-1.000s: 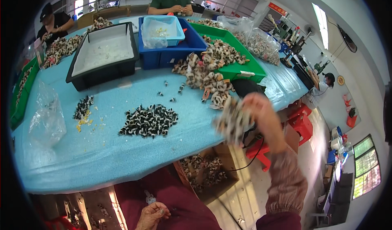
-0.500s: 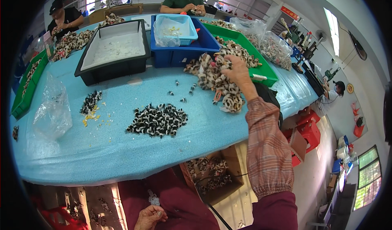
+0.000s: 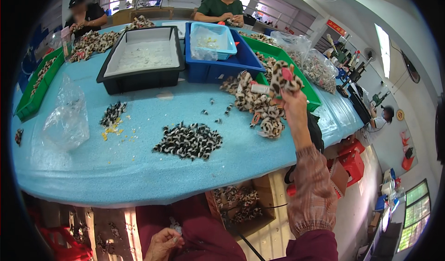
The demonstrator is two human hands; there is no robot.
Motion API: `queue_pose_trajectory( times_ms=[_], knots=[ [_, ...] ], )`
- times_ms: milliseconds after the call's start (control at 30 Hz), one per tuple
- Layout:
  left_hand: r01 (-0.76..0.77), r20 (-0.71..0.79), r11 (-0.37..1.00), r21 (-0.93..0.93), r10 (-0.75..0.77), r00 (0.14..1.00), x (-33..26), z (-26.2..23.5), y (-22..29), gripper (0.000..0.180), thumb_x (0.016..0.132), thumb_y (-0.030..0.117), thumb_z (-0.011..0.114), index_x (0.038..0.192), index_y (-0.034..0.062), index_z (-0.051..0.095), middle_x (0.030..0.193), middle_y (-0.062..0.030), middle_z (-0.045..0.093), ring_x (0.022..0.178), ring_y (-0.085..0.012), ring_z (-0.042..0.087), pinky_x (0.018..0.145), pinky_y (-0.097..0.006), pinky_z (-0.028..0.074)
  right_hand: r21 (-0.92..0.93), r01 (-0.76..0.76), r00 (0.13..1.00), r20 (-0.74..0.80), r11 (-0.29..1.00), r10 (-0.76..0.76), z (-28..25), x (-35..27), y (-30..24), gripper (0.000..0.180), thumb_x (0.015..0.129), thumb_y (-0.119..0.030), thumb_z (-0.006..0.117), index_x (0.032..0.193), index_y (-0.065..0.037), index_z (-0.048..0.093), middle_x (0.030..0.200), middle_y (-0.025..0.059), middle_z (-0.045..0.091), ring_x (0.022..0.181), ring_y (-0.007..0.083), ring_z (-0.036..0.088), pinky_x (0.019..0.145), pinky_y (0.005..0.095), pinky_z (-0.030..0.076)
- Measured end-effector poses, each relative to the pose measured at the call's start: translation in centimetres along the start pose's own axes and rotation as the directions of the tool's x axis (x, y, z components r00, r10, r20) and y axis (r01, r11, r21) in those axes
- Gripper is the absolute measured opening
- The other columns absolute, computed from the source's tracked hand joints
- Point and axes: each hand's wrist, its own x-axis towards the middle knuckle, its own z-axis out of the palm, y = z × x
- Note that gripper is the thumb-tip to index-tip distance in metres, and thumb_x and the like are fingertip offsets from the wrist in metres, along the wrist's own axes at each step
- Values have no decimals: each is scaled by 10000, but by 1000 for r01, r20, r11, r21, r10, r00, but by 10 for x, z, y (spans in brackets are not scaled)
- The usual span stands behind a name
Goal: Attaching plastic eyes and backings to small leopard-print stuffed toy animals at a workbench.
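Observation:
My right hand (image 3: 291,98) is raised above the blue table (image 3: 92,168) and grips a small leopard-print plush piece (image 3: 282,77) with a red patch on it. Just to its left and below lies a heap of similar leopard-print plush pieces (image 3: 252,101). My left hand (image 3: 162,244) rests low in my lap below the table edge, fingers curled around a small pale object that is too small to make out. A pile of small black-and-white pieces (image 3: 189,141) lies in front of me on the table.
A black tray (image 3: 141,78), a blue bin (image 3: 218,68) holding a light blue basket (image 3: 211,41) and a green tray (image 3: 296,73) stand behind. A clear plastic bag (image 3: 67,117) lies left. A cardboard box of plush pieces (image 3: 238,203) sits under the table. Two people work at the far side.
My right hand reached into the leopard-print heap, then lifted up holding a plush piece. My left hand stayed in my lap.

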Motion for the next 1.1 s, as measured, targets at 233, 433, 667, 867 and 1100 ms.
queue_pose_trajectory(
  times_ms=[233, 433, 667, 867, 1100],
  knots=[
    [-333, 156, 927, 175, 308, 939, 19, 41, 48, 511, 814, 211, 658, 1251, 1, 493, 1114, -60, 557, 1063, -160, 522, 898, -297, 427, 164, -399, 846, 444, 902, 294, 90, -200, -29, 261, 859, -120, 662, 1079, 13, 618, 985, 61, 659, 844, 143, 626, 706, 293, 531],
    [-354, 79, 929, -105, 362, 929, 18, 47, 57, 334, 881, 215, 649, 1126, -5, 597, 997, -25, 634, 910, -96, 577, 813, -254, 483, -34, -518, 686, 580, 855, 439, 132, -292, 6, 355, 831, -246, 715, 1044, 24, 629, 977, 33, 662, 862, 97, 601, 754, 256, 489],
    [-383, -109, 923, 15, 383, 917, 1, 21, 26, 258, 859, 76, 647, 1103, 14, 589, 950, -21, 647, 821, -81, 597, 707, -226, 503, 6, -702, 594, 558, 713, 580, 157, -306, 8, 425, 861, -352, 670, 1080, 4, 590, 946, 15, 624, 843, 63, 572, 749, 215, 470],
    [-383, -197, 897, 222, 425, 883, -6, 14, 14, 374, 753, 26, 727, 1024, 29, 469, 800, 2, 619, 711, -67, 560, 621, -218, 476, -13, -765, 510, 597, 644, 619, 163, -319, 20, 461, 841, -312, 697, 1142, 8, 555, 977, 25, 622, 885, 81, 575, 791, 225, 469],
    [-344, -114, 260, 902, 913, 392, -16, 11, 12, 347, 672, 89, 773, 929, 27, 547, 750, -47, 575, 695, -186, 515, 642, -313, 430, 13, -858, 414, 607, 513, 678, 164, -335, 28, 537, 769, -214, 770, 1190, 14, 528, 1076, 54, 609, 955, 112, 581, 847, 251, 471]
  ],
)
